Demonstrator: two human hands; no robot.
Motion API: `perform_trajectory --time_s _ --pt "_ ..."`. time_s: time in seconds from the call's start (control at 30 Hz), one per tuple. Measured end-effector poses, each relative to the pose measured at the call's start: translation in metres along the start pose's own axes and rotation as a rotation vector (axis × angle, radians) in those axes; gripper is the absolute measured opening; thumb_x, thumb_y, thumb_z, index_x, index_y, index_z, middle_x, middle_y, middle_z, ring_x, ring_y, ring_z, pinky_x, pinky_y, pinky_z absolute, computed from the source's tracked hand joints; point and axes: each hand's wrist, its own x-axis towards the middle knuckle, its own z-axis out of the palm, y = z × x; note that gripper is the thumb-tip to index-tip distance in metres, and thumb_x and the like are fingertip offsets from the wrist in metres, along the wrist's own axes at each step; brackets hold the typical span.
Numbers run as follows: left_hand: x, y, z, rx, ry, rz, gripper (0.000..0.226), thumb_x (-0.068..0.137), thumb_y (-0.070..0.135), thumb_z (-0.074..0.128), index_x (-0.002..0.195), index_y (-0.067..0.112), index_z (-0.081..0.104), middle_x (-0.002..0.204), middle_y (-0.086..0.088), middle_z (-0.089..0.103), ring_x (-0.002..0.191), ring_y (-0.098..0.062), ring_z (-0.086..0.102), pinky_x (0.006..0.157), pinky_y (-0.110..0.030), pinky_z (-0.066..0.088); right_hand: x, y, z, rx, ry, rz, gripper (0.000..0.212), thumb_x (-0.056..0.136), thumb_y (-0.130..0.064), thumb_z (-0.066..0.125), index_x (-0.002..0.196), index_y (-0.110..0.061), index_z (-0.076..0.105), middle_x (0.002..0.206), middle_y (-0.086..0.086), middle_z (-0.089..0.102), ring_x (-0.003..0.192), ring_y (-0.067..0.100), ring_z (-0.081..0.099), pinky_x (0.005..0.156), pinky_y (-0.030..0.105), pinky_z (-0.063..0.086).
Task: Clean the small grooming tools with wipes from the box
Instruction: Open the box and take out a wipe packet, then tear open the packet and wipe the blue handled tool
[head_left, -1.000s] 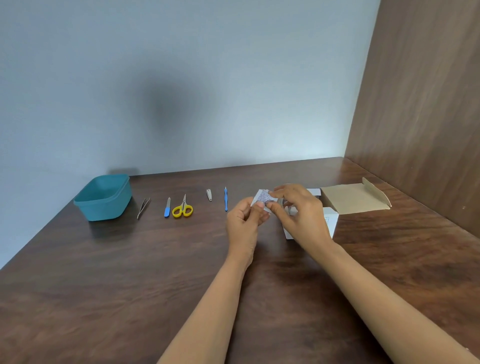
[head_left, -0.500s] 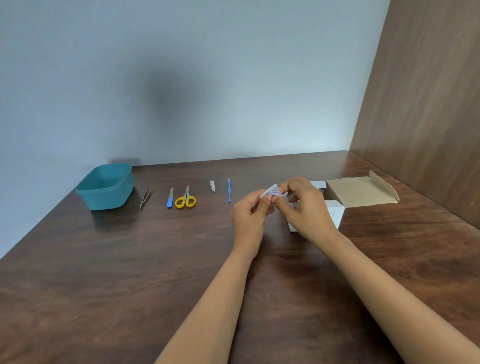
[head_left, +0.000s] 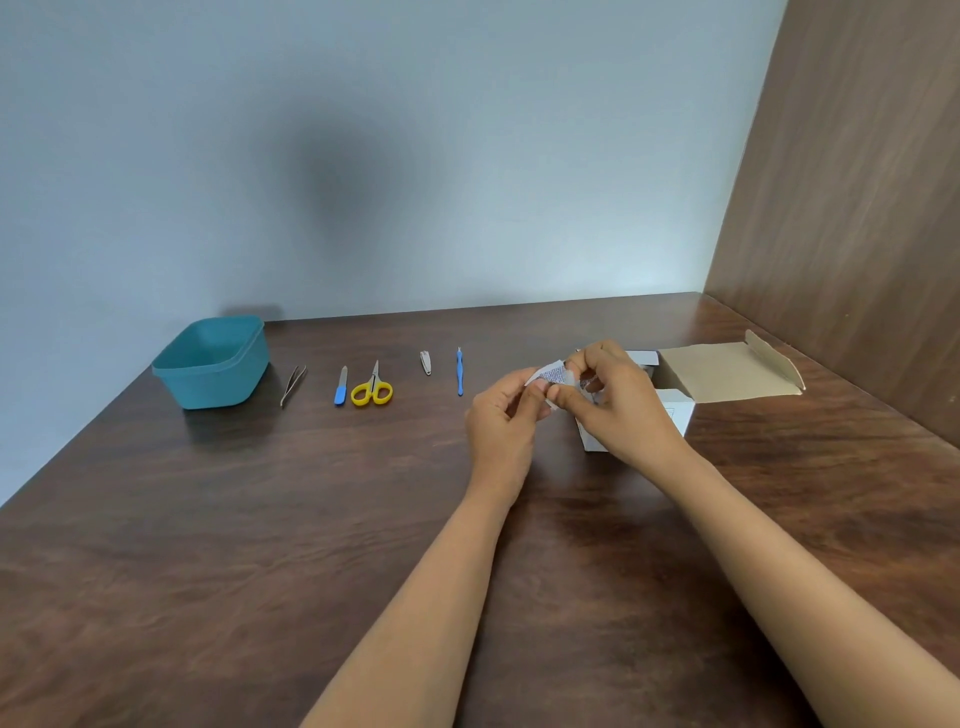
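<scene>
The left grip and right grip each pinched one end of a small printed sachet, held off the bench before the open white card box, whose contents were hidden. Leftward on the dark wood grain lay a pick, clipper, yellow scissors, file and tweezers, then a teal plastic tub near the pale wall.

No wording is legible. The wipe packet carries rows of dark print too small to read. The white box, toward the right edge of the counter, shows a faint, unreadable mark.
</scene>
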Motion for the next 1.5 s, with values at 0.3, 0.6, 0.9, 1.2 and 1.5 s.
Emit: perform_trajectory --time_s 0.3,0.6,0.9,1.2,1.5 --pt "0.002 -0.002 -0.002 0.369 0.177 -0.001 0.016 0.093 0.017 0.058 0.094 0.013 0.074 0.078 0.004 0.069 0.064 0.001 0.057 0.064 -0.015 0.044 0.001 -0.005 -0.010 0.318 0.228 0.148 0.021 0.080 -0.014 0.074 0.074 -0.018 0.054 0.075 0.000 0.060 0.066 0.012 0.056 0.065 0.028 0.048" --pt "-0.002 -0.007 0.005 0.697 0.039 -0.080 0.036 0.087 0.011 0.055 0.123 0.013 0.063 0.116 -0.005 0.069 0.104 -0.022 0.064 0.092 -0.037 0.051 0.000 -0.003 -0.015 0.349 0.277 0.181 0.024 0.074 -0.008 0.078 0.070 -0.022 0.060 0.065 -0.005 0.058 0.061 0.009 0.057 0.062 0.026 0.051" --pt "0.008 -0.001 -0.004 0.623 0.262 -0.111 0.029 0.092 0.015 0.054 0.119 0.007 0.061 0.120 -0.008 0.062 0.110 -0.020 0.056 0.089 -0.019 0.035 -0.004 -0.006 -0.008 0.222 0.290 0.093 0.016 0.078 -0.007 0.072 0.073 -0.017 0.061 0.073 -0.005 0.061 0.065 -0.001 0.055 0.061 0.007 0.039" --pt "0.044 -0.002 -0.025 0.890 0.305 -0.263 0.029 0.096 0.025 0.051 0.112 0.000 0.054 0.116 -0.017 0.052 0.101 -0.034 0.056 0.077 -0.031 0.038 -0.005 -0.005 -0.007 0.278 0.282 0.072 0.024 0.079 0.000 0.068 0.071 -0.018 0.054 0.069 -0.008 0.058 0.062 0.005 0.053 0.061 0.016 0.045" --pt "0.063 -0.004 -0.028 1.164 0.265 -0.379 0.023 0.096 0.019 0.050 0.112 0.009 0.063 0.118 -0.013 0.060 0.108 -0.035 0.060 0.082 -0.038 0.047 -0.004 -0.004 -0.003 0.281 0.235 0.017 0.036 0.074 0.010 0.059 0.081 -0.026 0.058 0.077 -0.018 0.062 0.061 0.007 0.049 0.063 0.018 0.045"
